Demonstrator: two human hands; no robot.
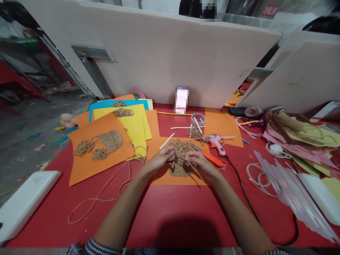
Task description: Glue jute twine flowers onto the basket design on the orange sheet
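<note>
Over an orange sheet [162, 179], both hands work at a brown jute twine piece [180, 171] with a coiled, pot-like base and looped twine above it. My left hand [166, 156] is closed, its fingertips pinched at the loops on the left side. My right hand [198, 162] pinches a thin twine strand at the right side; loose ends trail below it. Just beyond the right hand lies an orange utility knife [214, 159], its blade pointing toward the loops. Behind that rests a pink glue gun [217, 144]. A small bundle of looped twine [195, 132] sits near its nozzle.
To the left, more twine shapes [111, 141] lie on coloured sheets [119, 168], with a loose cord [97, 200] nearby. A tape roll [198, 119] and phone [181, 100] are at the back. Clear glue sticks [300, 198] and a black cable [243, 187] occupy the right.
</note>
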